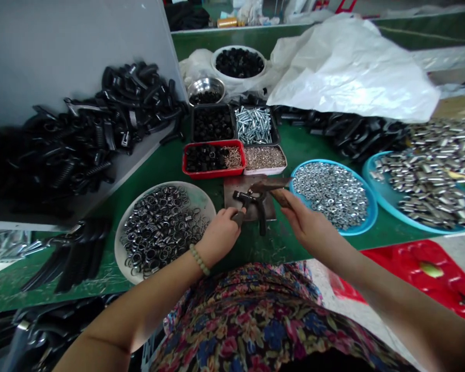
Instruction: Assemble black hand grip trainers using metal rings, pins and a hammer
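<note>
My left hand (220, 232), with a bead bracelet at the wrist, is closed on a black curved handle part (261, 214). This part lies over a small metal plate (232, 185) on the bench. In my right hand (304, 219) is a hammer (281, 197), gripped by its wooden handle. The hammer's blurred head is just over the far end of the black part; whether they touch I cannot tell. Beside my left hand sits a white basin of metal rings (165, 227). A blue basin of small shiny nuts (331, 194) is near my right hand.
Past the plate stand a red tray of black pieces and pins (213, 159), a tray of tiny rivets (265, 157) and a tray of screws (253, 125). Black handles (120, 113) are heaped at left. Metal sleeves (430, 191) fill a blue basin at right.
</note>
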Motion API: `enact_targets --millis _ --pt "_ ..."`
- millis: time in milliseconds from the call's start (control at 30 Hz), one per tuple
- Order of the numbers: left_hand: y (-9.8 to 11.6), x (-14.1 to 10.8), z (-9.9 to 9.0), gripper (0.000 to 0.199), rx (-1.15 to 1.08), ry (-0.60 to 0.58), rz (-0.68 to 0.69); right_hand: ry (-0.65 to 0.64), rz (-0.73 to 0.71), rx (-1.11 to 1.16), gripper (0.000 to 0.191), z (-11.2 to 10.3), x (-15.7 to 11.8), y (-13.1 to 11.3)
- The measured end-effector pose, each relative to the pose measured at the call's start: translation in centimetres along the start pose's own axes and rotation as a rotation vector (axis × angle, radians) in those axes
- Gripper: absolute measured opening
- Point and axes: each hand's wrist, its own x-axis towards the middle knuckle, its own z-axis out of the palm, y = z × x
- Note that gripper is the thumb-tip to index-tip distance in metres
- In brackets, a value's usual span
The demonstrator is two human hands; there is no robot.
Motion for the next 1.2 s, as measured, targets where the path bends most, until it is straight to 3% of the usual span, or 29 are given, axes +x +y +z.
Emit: enact_targets --millis 67,133,200,233,367,467,533,633,767,833,900,1000,1100,1200 --pt "0.1 -0.1 -0.1 0.043 -0.013 -0.002 0.006 0.046 -0.003 0.019 0.047 0.2 0.0 -0.2" --pt "-0.1 0.0 -0.9 0.041 -0.034 -0.012 0.009 -0.042 0.015 -0.015 0.045 0.6 -0.1 0.2" --pt "-0.9 1.0 -2.5 0.035 -0.05 0.005 -0.002 -0.094 0.019 -0.051 0.045 0.7 -0.3 1.7" --pt "-1.7 2.0 -3.6 0.032 -0.049 0.045 -0.024 -0.055 0.034 -0.08 0.046 0.6 -0.4 2.9" --pt "-5.6 9.0 -8.3 0.027 0.081 0.332 -0.151 0.199 0.281 -0.407 0.056 -1.1 -0.5 9.9" --pt "-7.6 14.4 -9.6 0.022 0.234 0.258 -0.111 0.149 0.366 -0.592 0.056 -2.4 0.0 13.7" --pt "-7.9 16.7 -9.2 0.019 0.304 0.144 -0.085 0.201 0.318 -0.669 0.052 -2.3 0.3 13.5" --pt "-7.6 17.9 -8.2 0.018 0.35 0.058 -0.056 0.312 0.214 -0.663 0.043 -0.8 0.8 9.5" --pt "-7.7 18.0 -7.9 0.016 0.331 0.056 -0.06 0.01 0.165 -0.361 0.042 2.6 2.5 2.6" --pt "-7.9 17.7 -8.3 0.018 0.228 0.131 -0.106 -0.029 0.17 -0.242 0.034 3.9 3.4 1.0" --pt "-7.8 16.7 -8.6 0.023 0.071 0.236 -0.145 0.006 0.199 -0.054 0.022 4.5 3.9 0.9" --pt "-6.7 13.6 -8.8 0.022 -0.424 0.311 -0.182 -0.051 0.311 0.537 0.022 4.2 3.6 2.0" --pt "-4.4 9.2 -8.0 0.019 -1.1 0.283 -0.269 -0.157 0.359 1.215 0.031 3.7 2.6 2.6" --pt "-1.8 5.7 -6.6 0.023 -1.56 0.218 -0.386 -0.18 0.348 1.58 0.037 3.6 2.0 2.1"
